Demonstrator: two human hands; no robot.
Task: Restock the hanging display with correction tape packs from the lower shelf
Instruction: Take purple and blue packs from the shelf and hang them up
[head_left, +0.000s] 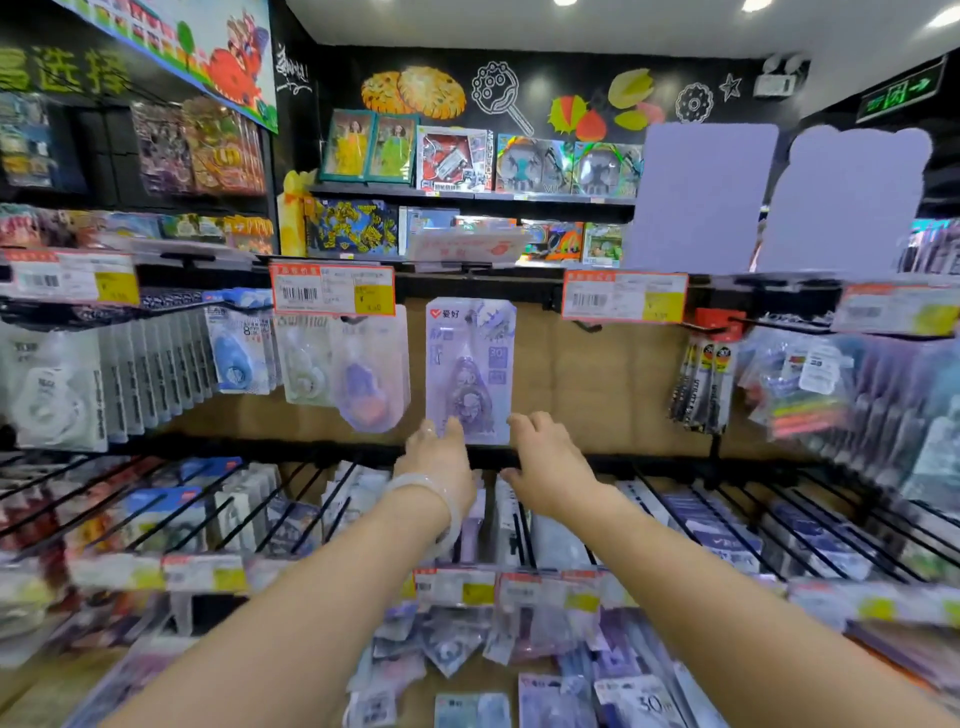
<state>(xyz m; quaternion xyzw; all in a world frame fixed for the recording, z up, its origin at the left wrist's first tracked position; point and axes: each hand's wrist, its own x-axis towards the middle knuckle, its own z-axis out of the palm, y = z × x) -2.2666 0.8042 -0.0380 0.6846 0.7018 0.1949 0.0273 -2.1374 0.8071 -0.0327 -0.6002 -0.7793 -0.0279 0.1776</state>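
Observation:
A purple correction tape pack hangs upright in the middle of the hanging display, against the brown back panel. My left hand, with a pale bracelet on the wrist, holds the pack's lower left corner. My right hand reaches up just right of the pack's bottom edge, fingers loosely bent, and I cannot tell whether they touch it. More correction tape packs hang to the left. Loose purple packs lie in a heap on the lower shelf beneath my arms.
Price tags hang on the top rail. Pens and markers hang at the right. Black wire hooks with packs stick out in the middle row. Toy boxes fill the far shelves.

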